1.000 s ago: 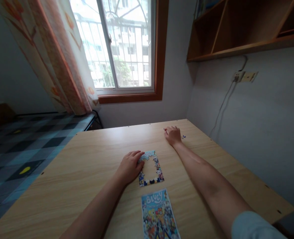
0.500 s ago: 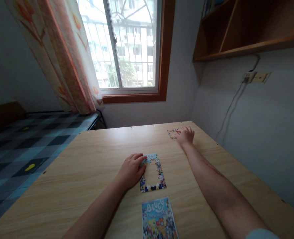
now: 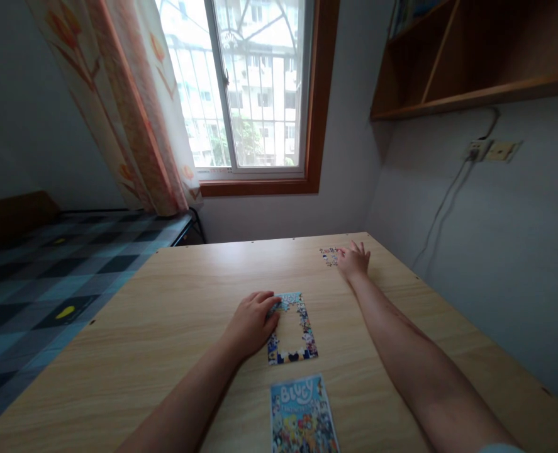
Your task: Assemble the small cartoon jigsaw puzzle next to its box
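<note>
My left hand (image 3: 251, 322) lies palm down with its fingers stretched out over the upper left part of a jigsaw border (image 3: 309, 343). The border's inside shows bare wood, and its left edge is partly covered by the hand. Far off to the right, my right hand (image 3: 353, 260) is at a group of loose jigsaw pieces (image 3: 328, 257). Some of its fingers are raised and spread, while the lowest ones touch the pieces' right side. Anything under those fingertips is hidden. Nearer to me is a colourful picture card (image 3: 302, 409) lettered "Bluey".
The wooden table (image 3: 179, 296) carries all of this. On the left stands a bed (image 3: 94, 264) with a checked cover. Ahead are a window (image 3: 255, 94) and a curtain (image 3: 132, 113). A wall shelf (image 3: 472, 94) and a power socket (image 3: 479, 150) are on the right.
My right hand stays at the loose pieces, its raised fingers a little more spread. The left hand rests at the same spot on the border. The whole view has shifted slightly.
</note>
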Motion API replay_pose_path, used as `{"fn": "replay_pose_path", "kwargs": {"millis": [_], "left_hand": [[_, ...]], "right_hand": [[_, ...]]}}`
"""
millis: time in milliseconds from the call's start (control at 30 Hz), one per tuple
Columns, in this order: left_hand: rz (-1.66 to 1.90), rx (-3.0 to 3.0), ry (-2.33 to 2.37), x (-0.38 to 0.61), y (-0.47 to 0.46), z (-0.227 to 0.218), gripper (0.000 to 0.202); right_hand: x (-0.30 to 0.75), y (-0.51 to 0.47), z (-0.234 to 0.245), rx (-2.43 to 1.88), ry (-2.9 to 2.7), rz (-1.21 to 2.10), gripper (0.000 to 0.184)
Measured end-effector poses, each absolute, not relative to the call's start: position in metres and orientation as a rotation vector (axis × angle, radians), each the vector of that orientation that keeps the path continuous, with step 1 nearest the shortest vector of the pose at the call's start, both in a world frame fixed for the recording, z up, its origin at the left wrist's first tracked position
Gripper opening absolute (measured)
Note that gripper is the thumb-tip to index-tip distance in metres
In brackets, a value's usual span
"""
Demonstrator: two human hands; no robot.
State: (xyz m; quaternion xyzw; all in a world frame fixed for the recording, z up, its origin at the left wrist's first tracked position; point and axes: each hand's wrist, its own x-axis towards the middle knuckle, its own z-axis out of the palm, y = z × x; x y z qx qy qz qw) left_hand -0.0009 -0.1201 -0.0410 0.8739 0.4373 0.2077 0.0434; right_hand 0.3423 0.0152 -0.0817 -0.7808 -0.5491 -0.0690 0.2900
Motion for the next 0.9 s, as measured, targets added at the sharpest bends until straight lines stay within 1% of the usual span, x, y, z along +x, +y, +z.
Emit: {"fn": "replay_pose_path", "kwargs": {"millis": [300,600,900], "left_hand": [[0.668,2.651,1.338,0.0,-0.12,-0.041,0.036],[0.67,2.659,1.327,-0.001,-0.121,-0.041,0.037],[0.684,2.648,1.325,0.0,-0.122,-0.041,0.037]], "right_hand": [[0.349,0.021,-0.089,-1.987,-1.354,-0.174,0.035],[0.344,0.022,-0.092,-1.982,-1.534,-0.268,0.031],[0.347,0.024,-0.094,-2.005,-1.493,-0.246,0.025]]}}
